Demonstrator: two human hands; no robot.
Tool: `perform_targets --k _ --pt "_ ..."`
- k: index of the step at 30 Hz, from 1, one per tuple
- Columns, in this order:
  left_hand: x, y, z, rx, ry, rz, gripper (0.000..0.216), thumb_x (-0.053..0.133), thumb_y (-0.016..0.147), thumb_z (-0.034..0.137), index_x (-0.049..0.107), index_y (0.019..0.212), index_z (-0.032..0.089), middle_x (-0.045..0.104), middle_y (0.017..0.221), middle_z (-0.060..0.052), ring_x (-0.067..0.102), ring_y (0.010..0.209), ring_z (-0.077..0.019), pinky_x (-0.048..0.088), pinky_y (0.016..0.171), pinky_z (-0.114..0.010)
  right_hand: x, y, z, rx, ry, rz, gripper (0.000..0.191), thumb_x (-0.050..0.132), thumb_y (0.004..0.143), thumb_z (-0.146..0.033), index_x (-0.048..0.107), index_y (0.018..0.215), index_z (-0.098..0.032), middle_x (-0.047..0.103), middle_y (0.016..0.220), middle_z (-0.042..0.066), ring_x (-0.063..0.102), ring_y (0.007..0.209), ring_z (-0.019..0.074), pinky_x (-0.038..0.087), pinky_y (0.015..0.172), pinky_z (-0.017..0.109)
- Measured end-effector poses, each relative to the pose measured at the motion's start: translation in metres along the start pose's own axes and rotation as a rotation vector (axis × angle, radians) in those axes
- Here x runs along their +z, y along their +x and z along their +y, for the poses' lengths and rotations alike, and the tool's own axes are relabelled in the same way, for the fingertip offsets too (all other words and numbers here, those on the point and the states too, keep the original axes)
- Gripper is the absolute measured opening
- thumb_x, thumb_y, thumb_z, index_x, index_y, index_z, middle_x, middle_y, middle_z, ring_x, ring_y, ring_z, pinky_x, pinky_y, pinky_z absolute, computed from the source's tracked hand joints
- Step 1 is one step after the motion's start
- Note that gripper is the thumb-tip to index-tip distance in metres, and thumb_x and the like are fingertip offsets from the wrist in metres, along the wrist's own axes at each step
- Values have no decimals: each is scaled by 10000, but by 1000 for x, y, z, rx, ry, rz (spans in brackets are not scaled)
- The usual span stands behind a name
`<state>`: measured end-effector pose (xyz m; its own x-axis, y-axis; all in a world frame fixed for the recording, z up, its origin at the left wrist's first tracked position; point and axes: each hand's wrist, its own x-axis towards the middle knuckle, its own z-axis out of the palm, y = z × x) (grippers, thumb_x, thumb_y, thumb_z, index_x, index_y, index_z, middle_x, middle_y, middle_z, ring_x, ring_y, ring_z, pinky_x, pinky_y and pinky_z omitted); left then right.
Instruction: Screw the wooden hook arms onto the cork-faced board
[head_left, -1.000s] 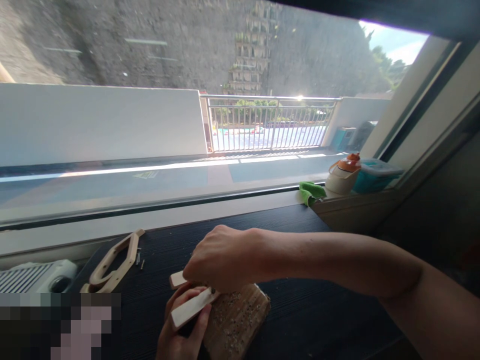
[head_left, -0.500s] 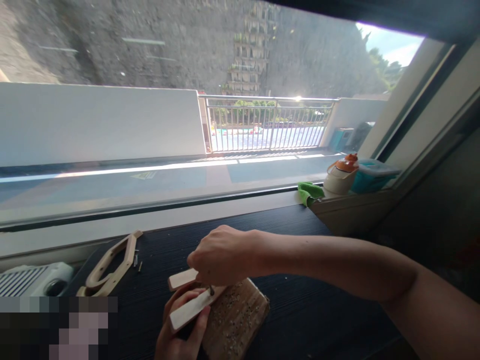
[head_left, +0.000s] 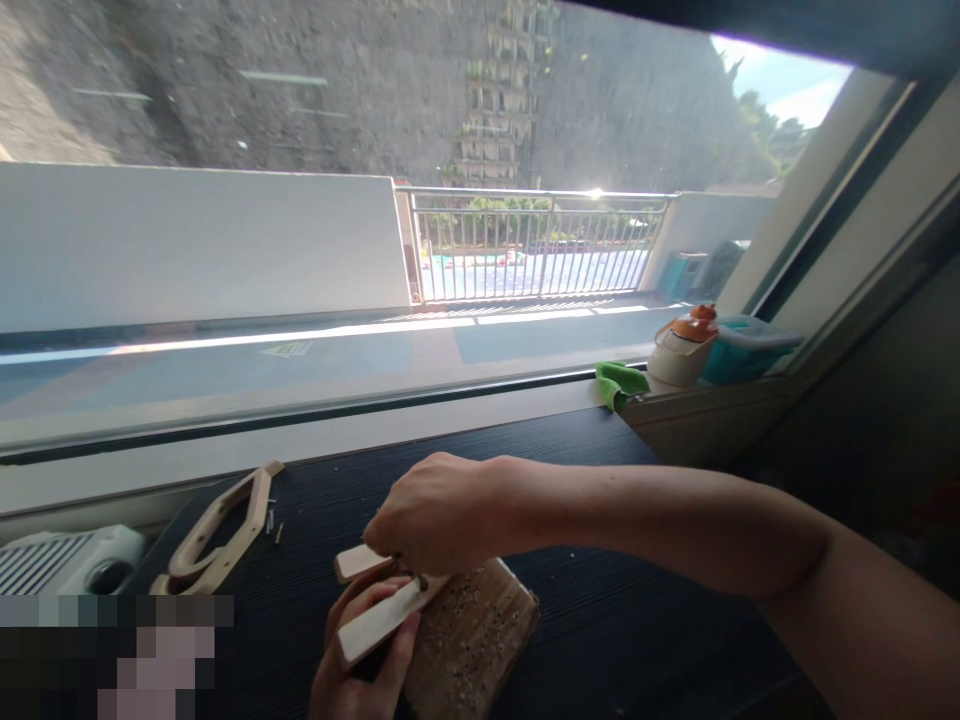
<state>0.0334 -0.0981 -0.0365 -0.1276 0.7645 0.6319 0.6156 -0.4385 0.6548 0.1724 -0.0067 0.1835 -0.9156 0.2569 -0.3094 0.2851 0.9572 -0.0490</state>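
Note:
My left hand (head_left: 360, 668) is wrapped round a pale wooden bar (head_left: 379, 625) with a squared-off end. A dark fitting or hole shows near that bar's far end. Just beyond it lies a second pale wooden bar (head_left: 360, 562), partly covered by my right hand (head_left: 442, 512). That hand is closed above both bars, knuckles up; whatever its fingers grip is hidden underneath. Below and to the right of the bars is a thick brown wooden block (head_left: 476, 635), its top pitted with many small holes.
A pale wooden frame (head_left: 259, 500) stands at the table's left, with several screws (head_left: 279, 533) beside it. A white slatted device (head_left: 75, 560) is farther left. On the sill are a green cloth (head_left: 621, 384), a bottle (head_left: 679, 355) and a teal box (head_left: 750, 352).
My right hand has shifted slightly to the left, its fingers turning a little over the bars. The left hand keeps its hold, and the block has stayed put.

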Motion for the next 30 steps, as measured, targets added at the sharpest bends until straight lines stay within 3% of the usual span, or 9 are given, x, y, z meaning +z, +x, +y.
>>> perform_targets --k 7,16,30 --pt "-1 -2 -1 -32 -8 -29 268 639 772 232 553 1025 241 600 1088 -40 592 1054 -191 479 953 -322 11 1 2 125 35 97 299 461 869 -332 675 929 -132 695 848 101 643 823 224 358 508 274" --pt "-3 -2 1 -76 8 4 246 644 749 253 584 987 255 632 1039 -31 609 1035 -213 517 920 -364 -4 -5 -5 -32 10 -11 164 509 801 -113 661 847 -152 690 854 46 632 798 180 350 474 252" --pt "-2 -2 0 -77 0 -25 248 644 757 248 590 999 239 631 1070 -33 613 1035 -203 498 936 -334 13 7 2 78 34 107 238 476 859 -240 671 912 -113 697 822 106 659 841 238 384 495 274"
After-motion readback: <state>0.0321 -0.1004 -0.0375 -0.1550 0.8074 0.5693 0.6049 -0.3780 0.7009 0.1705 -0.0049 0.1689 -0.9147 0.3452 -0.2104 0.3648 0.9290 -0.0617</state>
